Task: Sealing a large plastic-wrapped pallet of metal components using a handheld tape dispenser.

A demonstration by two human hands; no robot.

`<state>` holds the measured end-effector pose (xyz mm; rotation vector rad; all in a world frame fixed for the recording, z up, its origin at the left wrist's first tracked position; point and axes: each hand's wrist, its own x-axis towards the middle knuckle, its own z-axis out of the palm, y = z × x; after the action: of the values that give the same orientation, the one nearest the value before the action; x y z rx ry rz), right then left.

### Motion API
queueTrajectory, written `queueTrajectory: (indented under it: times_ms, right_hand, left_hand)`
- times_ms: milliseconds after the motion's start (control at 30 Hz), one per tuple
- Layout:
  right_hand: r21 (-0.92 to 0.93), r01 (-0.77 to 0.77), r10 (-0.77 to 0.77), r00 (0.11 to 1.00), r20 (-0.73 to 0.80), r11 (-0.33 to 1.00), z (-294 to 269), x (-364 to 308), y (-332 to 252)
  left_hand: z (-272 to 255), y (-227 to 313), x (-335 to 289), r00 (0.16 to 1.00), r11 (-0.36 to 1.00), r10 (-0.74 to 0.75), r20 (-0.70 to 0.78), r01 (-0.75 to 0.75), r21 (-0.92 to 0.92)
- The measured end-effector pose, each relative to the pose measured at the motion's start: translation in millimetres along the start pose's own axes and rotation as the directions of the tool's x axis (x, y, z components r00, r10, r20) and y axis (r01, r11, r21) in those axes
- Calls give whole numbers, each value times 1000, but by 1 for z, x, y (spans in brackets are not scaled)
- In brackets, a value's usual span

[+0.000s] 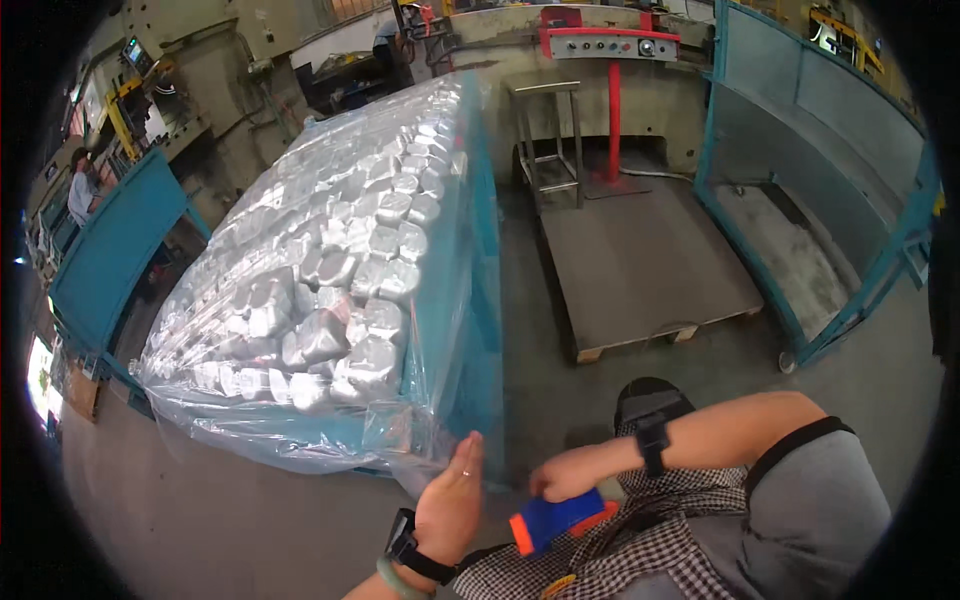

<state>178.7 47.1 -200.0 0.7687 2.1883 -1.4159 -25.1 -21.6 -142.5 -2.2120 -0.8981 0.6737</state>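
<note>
My left hand [450, 505] is at the near right corner of a large load wrapped in clear plastic film [300, 445]. Its fingers are stretched out and held together, flat against the film's edge. In front of my body, my right hand [568, 474] is closed on a blue hand-held thing with orange ends [560, 522]; its exact kind I cannot make out. Beneath the film lie many silvery, rounded metal parts [320, 335], packed in rows inside a teal bin [485, 330].
A brown flat platform cart [650, 255] with a metal handle stands right of the load. Beyond it are a red-posted control panel [615, 45] and a large machine. A teal-framed wheeled screen [800, 210] stands at right, a teal panel [125, 245] at left. Another person [82, 190] is far left.
</note>
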Motion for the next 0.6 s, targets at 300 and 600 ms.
queueTrajectory:
  times_ms: [300, 600]
  right_hand:
    - [663, 210, 23, 946, -324, 718, -9, -85, 87]
    - [902, 410, 47, 906, -420, 137, -25, -71, 109]
  left_hand:
    - [-13, 23, 6, 990, 694, -34, -138, -76, -716]
    - [14, 13, 58, -298, 39, -946, -128, 286, -958]
